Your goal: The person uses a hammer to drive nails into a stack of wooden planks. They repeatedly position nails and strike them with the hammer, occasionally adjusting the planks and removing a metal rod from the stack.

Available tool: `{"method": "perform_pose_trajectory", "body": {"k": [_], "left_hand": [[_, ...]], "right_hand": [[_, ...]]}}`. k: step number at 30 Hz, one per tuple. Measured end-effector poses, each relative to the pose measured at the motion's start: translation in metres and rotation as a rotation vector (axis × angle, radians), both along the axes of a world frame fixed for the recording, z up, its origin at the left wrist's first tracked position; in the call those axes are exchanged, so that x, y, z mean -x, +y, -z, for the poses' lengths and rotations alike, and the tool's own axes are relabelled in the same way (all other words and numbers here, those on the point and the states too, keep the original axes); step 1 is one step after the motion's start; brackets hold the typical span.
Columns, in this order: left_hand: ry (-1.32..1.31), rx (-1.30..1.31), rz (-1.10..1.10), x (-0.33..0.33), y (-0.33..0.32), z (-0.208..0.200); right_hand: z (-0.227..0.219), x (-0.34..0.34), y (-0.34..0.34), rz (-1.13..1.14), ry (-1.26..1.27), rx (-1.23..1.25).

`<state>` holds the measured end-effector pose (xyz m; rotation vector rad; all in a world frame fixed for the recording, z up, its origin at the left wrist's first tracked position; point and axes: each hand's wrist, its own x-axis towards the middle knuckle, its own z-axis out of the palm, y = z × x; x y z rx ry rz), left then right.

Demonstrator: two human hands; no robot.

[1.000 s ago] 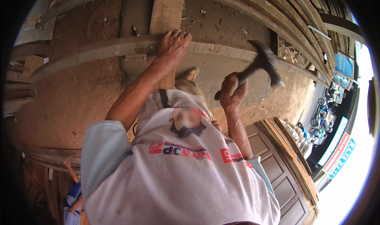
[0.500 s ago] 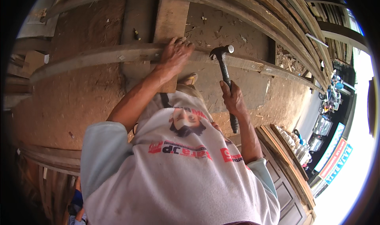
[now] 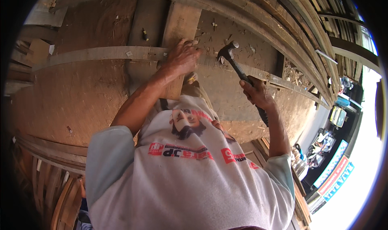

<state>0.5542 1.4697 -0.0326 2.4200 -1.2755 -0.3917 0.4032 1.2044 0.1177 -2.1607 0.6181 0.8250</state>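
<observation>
My right hand (image 3: 258,94) is wrapped around the dark handle of a claw hammer (image 3: 238,70). The hammer slants up to the left, its metal head raised just right of my left hand. My left hand (image 3: 180,60) rests where a long narrow plank (image 3: 101,53) meets a wide upright-running board (image 3: 184,21). Its fingers are drawn together over the wood; whatever is between them, if anything, is too small to make out. The hammer head is apart from my left hand.
Long stacked boards (image 3: 279,17) curve along the far side and right. A small dark-and-yellow object (image 3: 145,34) lies left of the wide board. Wood chips litter the brown floor. A sandalled foot (image 3: 190,78) shows below my left hand. Parked vehicles stand at far right.
My right hand has moved right and slightly farther away, tilting the hammer more to the left. The fingers of my left hand have drawn closer together at the plank; the whole view has shifted a little.
</observation>
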Motion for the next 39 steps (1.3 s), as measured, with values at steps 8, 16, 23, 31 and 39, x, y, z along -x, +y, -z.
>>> {"method": "perform_pose_trajectory", "body": {"k": [8, 16, 23, 31, 39], "left_hand": [[0.131, 0.659, -0.193, 0.004, -0.015, -0.066], [0.226, 0.584, -0.236, 0.012, -0.019, -0.043], [0.274, 0.613, -0.289, 0.032, -0.016, -0.038], [0.358, 0.556, -0.234, 0.033, -0.030, -0.032], [0.419, 0.393, -0.153, 0.029, -0.042, -0.045]], "right_hand": [[-0.029, -0.043, 0.005, -0.520, -0.315, 0.242], [-0.067, -0.093, 0.007, -0.945, -0.159, 0.394], [-0.065, -0.095, -0.003, -1.034, -0.148, 0.400], [-0.084, -0.072, -0.007, -1.035, -0.175, 0.475], [-0.082, -0.052, -0.053, -0.705, -0.013, 0.511]]}}
